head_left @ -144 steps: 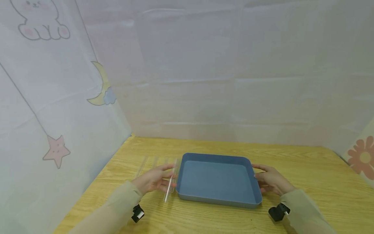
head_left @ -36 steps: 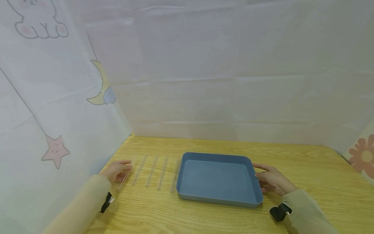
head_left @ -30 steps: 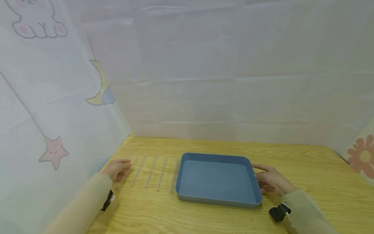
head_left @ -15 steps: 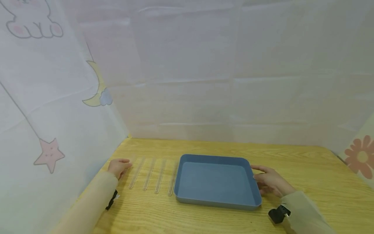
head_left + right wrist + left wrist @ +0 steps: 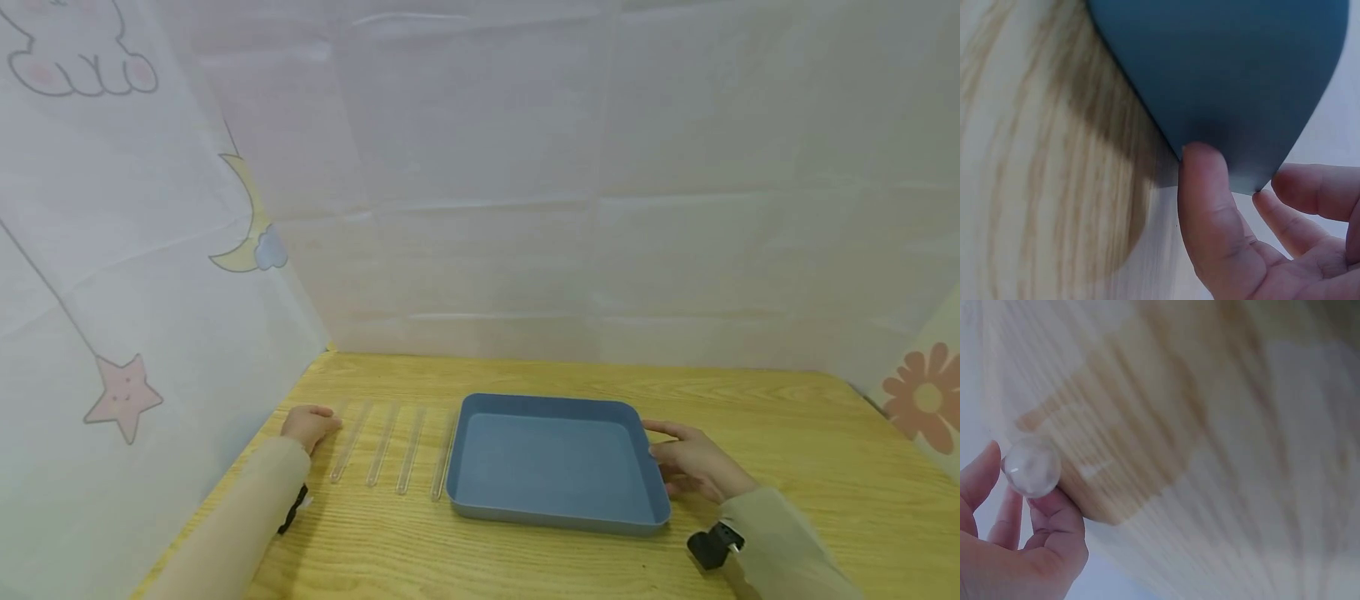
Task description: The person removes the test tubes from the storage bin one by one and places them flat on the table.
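My left hand (image 5: 309,427), at the left of the table, pinches a clear test tube (image 5: 1032,467). The left wrist view shows its rounded end between thumb and curled fingers; from the head most of it is hidden behind the hand. Just right of this hand several more clear test tubes (image 5: 381,446) lie side by side in a slanted row. The rightmost tube (image 5: 443,458) lies along the left wall of a blue rectangular tray (image 5: 558,522). Against the tray's right wall rests my right hand (image 5: 693,462), its thumb (image 5: 1207,200) on the outer side and other fingertips near the edge.
A wooden table (image 5: 420,558) carries everything. Behind it hangs a pale cloth backdrop (image 5: 480,208), and a printed cloth (image 5: 150,292) closes the left side near the left forearm. Black wrist cameras (image 5: 712,546) sit under both wrists.
My left hand has gone left from beside the tray, where a test tube was at its fingers, to the leftmost tube, then shifted slightly right. My right hand stays at the tray.
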Tool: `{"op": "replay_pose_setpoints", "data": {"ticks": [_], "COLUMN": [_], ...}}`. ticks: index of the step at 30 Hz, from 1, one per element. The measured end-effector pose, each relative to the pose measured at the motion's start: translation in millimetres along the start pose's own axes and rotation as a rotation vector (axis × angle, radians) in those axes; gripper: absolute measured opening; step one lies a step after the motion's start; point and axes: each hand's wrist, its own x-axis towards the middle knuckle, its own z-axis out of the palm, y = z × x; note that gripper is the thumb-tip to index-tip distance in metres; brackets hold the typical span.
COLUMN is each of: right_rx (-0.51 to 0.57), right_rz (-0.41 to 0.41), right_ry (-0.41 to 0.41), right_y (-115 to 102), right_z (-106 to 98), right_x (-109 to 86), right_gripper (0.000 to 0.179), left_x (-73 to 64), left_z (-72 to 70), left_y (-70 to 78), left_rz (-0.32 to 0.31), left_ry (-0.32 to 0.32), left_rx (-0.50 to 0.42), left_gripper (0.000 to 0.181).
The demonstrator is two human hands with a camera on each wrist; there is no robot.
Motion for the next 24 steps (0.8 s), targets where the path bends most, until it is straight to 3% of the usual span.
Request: {"op": "replay_pose_setpoints", "data": {"ticks": [4, 10, 17, 24], "right_rx": [0.001, 0.004, -0.004, -0.030], "right_rz": [-0.008, 0.007, 0.015, 0.007], "right_ry": [0.001, -0.002, 0.012, 0.045], "right_y": [0, 2, 1, -2], "right_z": [2, 2, 0, 5], "right_x": [-0.8, -0.3, -0.7, 0.5], "right_gripper": [0.061, 0.061, 0.061, 0.059], "left_x": [0.3, -3.6, -16.9, -33.7], "left_z": [-3.2, -14.6, -26.6, -29.8], "left_y": [-3.5, -8.5, -5.7, -4.5], "left_rz": [0.029, 0.096, 0.064, 0.039], "left_ry": [-0.021, -0.054, -0.102, -0.106], "left_rx": [0.000, 0.075, -0.016, -0.031], "left_gripper": [0.050, 0.052, 0.051, 0.051]}}
